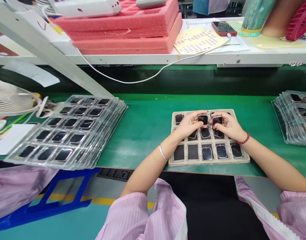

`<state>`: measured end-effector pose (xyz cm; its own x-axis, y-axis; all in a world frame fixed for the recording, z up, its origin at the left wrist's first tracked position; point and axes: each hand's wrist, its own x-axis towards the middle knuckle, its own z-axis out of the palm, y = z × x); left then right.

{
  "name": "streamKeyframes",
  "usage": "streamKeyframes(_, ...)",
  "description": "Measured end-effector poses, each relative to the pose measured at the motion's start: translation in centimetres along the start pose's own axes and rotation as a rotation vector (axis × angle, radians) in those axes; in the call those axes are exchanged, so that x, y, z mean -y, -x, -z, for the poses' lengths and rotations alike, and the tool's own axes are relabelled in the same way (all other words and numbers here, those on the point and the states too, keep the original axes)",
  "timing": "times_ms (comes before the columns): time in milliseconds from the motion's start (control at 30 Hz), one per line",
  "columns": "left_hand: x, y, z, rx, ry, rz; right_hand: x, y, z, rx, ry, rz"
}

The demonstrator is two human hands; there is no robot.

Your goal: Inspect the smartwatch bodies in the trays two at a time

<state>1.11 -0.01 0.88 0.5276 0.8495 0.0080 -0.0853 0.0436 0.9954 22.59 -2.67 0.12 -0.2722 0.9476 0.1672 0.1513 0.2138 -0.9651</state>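
A beige tray [171, 163] with square pockets lies near the green table's front edge. Several dark watch-like pieces with metal rims sit in it; two front-left pockets show only dark bottoms. Over its back part, my left hand [191, 125] pinches one watch piece [203, 119] between thumb and fingers. Just to the right, my right hand [228, 126] grips another watch piece [217, 120], screen up. The two held pieces are close together but apart. Both hands partly cover the pieces in the back and middle rows.
Stacked clear trays of watch pieces [70, 123] stand at the left, more clear trays [288, 116] at the right edge. A white fan [13, 98] is far left. Above the table, a shelf [205, 59] carries pink foam [123, 33], a phone [224, 28] and a trailing white cable [128, 82].
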Motion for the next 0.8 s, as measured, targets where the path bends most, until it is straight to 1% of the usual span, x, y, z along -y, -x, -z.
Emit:
streamKeyframes(233,0.02,-0.1,0.13,-0.02,-0.041,-0.01,-0.06,-0.02,0.27,0.001,-0.003,-0.057)
streamKeyframes(533,-0.18,0.04,0.01,-0.03,-0.037,0.002,0.14,0.01,0.08,0.009,-0.006,-0.07)
streamKeyframes(700,-0.13,-0.04,-0.01,0.01,-0.003,-0.013,0.03,-0.01,0.09,0.003,-0.031,-0.014)
streamKeyframes(800,0.14,-0.14,0.15,0.014,-0.017,-0.016,-0.09,0.05,0.12,0.016,-0.005,-0.008)
